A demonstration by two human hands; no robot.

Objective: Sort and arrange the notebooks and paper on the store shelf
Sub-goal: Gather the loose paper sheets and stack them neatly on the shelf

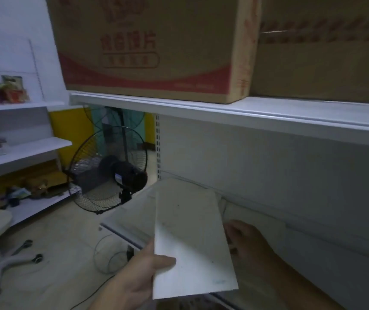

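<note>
Head view: dim store aisle, paper getting sorted at the lower shelf [127, 217].
A red-printed cardboard box [152, 48] sits on the top shelf [223, 110], and a black fan [109, 173] is on the floor off left. Left hand [134, 274] pinches a white sheet of paper [192, 242] by its bottom corner, tilted up over the lower shelf. Right hand [248, 245] is behind the sheet, too blurry to tell if it's gripping anything.

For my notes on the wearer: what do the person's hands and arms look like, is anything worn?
The left hand and the right hand are bare: no gloves, no ring, watch or bracelet visible. No sleeve shows within the frame. The dim, blurred picture could hide small details.
</note>
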